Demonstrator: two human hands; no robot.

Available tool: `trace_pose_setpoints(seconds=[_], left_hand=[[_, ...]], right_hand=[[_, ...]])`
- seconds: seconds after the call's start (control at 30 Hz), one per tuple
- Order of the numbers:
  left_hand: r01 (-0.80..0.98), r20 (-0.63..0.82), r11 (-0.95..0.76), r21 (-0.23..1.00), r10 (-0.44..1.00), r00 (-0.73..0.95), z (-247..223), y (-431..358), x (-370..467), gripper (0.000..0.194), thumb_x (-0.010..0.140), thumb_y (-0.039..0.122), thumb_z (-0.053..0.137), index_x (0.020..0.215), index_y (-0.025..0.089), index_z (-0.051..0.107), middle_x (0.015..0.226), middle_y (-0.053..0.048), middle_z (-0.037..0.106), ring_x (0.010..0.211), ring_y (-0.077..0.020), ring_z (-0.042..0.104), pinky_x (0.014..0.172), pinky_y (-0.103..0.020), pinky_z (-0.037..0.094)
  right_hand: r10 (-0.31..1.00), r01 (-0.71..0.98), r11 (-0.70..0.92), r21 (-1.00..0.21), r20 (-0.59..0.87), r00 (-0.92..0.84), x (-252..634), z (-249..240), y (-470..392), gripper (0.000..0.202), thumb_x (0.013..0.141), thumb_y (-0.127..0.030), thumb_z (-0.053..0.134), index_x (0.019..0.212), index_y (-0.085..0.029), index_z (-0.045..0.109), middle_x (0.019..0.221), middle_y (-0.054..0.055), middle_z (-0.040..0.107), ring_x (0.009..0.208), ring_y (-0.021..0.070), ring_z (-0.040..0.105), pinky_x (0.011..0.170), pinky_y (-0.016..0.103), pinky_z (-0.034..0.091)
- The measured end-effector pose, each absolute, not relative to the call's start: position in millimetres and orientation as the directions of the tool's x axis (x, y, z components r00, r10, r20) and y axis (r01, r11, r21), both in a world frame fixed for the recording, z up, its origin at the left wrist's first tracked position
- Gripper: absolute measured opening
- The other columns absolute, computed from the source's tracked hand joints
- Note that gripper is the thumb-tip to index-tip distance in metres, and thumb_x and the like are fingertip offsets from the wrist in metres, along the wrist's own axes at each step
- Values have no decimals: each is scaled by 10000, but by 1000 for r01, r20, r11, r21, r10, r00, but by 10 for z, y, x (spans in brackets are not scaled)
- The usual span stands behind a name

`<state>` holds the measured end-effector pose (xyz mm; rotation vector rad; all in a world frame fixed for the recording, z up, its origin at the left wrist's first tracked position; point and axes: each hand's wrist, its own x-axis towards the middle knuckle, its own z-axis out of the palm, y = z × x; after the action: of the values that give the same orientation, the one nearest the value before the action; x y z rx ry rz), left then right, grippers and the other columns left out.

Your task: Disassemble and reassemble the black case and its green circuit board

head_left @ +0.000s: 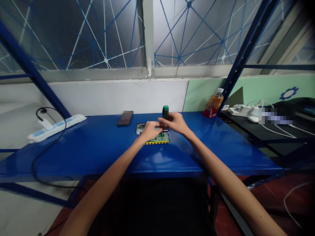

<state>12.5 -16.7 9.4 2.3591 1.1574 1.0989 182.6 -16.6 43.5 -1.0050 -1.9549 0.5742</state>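
Above the middle of the blue table, my right hand is closed round a screwdriver with a green handle. The screwdriver stands upright, its thin dark shaft pointing down. My left hand is closed in a pinch beside the shaft, close to my right fingers; what lies between its fingertips is hidden. Beneath both hands is a green slotted case with a yellow-patterned front edge, partly covered by my left hand. A grey lid or shallow tray shows behind my left hand.
A dark flat phone-like object lies at the back. On the left is a white power strip with a black cable hanging over the table's front edge. A bottle with a red label stands back right, by the blue frame post.
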Motion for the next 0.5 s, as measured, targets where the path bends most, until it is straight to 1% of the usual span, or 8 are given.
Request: trace_pose_setpoints(seconds=[0.17, 0.33, 0.5], left_hand=[[583, 511, -605, 543, 789, 342, 95, -151, 114, 134, 795, 229, 678, 867, 184, 781, 864, -34, 771, 814, -194, 704, 725, -249, 496], [563, 502, -640, 522, 765, 404, 102, -157, 112, 155, 812, 224, 651, 887, 187, 781, 856, -22, 769, 790, -183, 689, 732, -245, 494], [563, 483, -633, 532, 773, 412, 94, -139, 103, 189, 826, 196, 629, 947, 201, 774, 910, -14, 768, 817, -186, 683, 768, -257, 492]], right_hand=[[816, 427, 577, -697, 473, -331, 1806, 442, -181, 340, 813, -483, 594, 729, -154, 617, 623, 15, 565, 614, 124, 480, 557, 268, 320], [824, 453, 567, -688, 466, -323, 1809, 443, -169, 277, 814, -410, 574, 759, -144, 626, 642, 19, 580, 633, 128, 486, 570, 265, 329], [801, 449, 598, -663, 509, -316, 1819, 398, -106, 249, 783, -358, 588, 900, -147, 651, 730, 25, 618, 658, 133, 509, 593, 266, 355]])
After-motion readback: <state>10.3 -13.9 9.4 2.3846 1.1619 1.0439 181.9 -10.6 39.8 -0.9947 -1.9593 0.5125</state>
